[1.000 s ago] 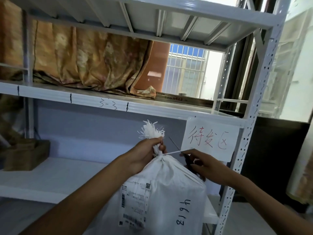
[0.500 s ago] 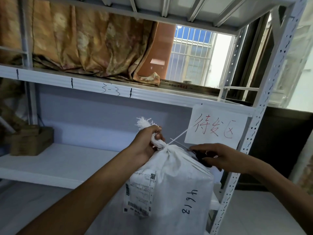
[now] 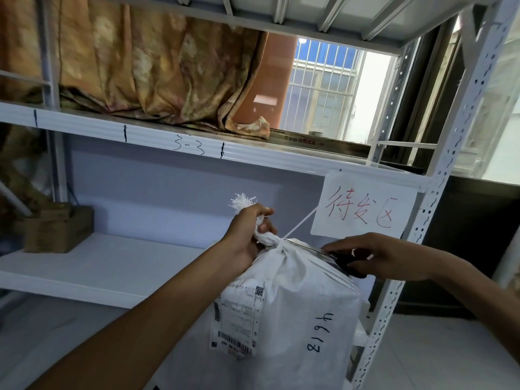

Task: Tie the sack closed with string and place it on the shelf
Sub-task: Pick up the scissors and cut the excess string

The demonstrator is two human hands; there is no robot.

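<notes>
At the white metal shelf (image 3: 118,266), my left hand (image 3: 247,235) stays clenched around the gathered neck of the white sack (image 3: 295,305), its frayed top poking above my fist. My right hand (image 3: 374,254), which half a second ago sat a touch higher, now rests at the sack's shoulder, fingers curled on black-handled scissors (image 3: 344,261) (blades laid toward the knot). The string (image 3: 298,226) runs taut from the tied neck up toward the paper sign (image 3: 365,206). The sack hangs in front of the lower shelf, not yet on it. A brown cardboard box (image 3: 57,228) sits at the shelf's left; its contents cannot be seen.
</notes>
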